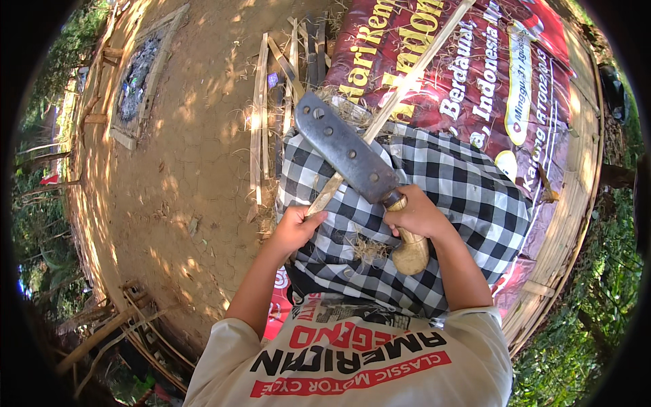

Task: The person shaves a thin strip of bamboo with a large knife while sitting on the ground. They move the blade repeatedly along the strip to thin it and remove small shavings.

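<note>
My left hand (296, 229) is closed around the near end of a long, pale strip of bamboo or wood (415, 76). The strip slants away to the far right over my lap. In my right hand (415, 216) is the curved wooden handle of a broad machete (347, 150). Its dark blade, with several round holes, points to the far left and crosses over the strip, hiding part of it; whether they touch, I cannot tell. A black-and-white checked cloth (454, 183) covers my lap, and thin curly shavings (369, 251) lie on it.
Several cut strips (260, 122) lie left of my lap among shavings. A dark red printed banner (502, 88) is spread ahead and to the right, over a bamboo platform (566, 203). Bare earth (183, 176) lies left, with a framed pit of ash and litter (139, 78).
</note>
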`<state>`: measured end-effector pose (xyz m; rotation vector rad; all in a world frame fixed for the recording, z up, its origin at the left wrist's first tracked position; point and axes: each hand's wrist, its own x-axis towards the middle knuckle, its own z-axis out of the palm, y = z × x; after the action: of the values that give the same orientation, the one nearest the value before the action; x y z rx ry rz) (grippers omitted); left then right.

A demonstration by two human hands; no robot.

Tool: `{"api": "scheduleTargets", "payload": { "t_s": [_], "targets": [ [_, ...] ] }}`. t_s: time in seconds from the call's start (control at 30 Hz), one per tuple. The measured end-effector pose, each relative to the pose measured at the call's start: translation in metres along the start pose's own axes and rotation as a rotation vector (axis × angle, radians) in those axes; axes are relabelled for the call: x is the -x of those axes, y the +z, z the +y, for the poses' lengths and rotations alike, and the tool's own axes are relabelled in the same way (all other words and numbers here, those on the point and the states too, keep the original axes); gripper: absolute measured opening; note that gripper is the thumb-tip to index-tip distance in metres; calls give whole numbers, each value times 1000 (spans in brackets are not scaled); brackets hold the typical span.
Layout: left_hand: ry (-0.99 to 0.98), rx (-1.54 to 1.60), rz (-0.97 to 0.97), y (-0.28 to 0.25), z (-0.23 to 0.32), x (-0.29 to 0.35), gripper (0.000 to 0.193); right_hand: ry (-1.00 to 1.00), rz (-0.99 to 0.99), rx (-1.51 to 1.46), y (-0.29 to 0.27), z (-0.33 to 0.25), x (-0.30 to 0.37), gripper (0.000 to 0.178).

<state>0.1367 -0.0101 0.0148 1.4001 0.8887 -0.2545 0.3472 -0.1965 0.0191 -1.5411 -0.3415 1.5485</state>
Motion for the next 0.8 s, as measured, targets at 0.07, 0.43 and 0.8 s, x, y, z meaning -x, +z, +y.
{"api": "scheduleTargets", "payload": {
  "t_s": [0.07, 0.43, 0.8],
  "targets": [
    [-62, 61, -15, 1, 2, 0, 35, -56, 100, -89, 7, -2, -2, 24],
    [-134, 122, -103, -3, 11, -2, 36, 10, 10, -10, 9, -4, 2, 18],
    [-153, 116, -133, -12, 3, 2, 38, 1, 4, -100, 9, 4, -10, 15]
  ]
}}
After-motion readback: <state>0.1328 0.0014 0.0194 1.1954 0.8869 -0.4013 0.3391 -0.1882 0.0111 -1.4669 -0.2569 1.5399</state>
